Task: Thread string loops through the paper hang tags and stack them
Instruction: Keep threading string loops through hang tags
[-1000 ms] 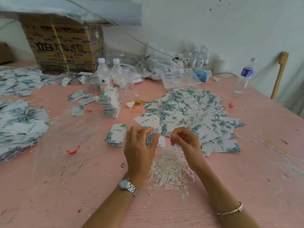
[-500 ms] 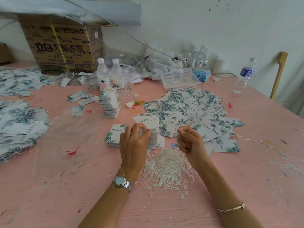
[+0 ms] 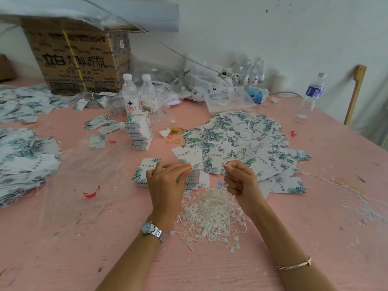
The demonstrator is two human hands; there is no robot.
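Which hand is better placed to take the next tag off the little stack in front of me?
Left, probably. The left hand lies over the small tag stack; the right hand is curled beside it, pinching what looks like a string.

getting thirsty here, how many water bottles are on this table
7: a pair of bottles before the cardboard box, a lone bottle at far right, four small bottles against the wall; more may hide there.
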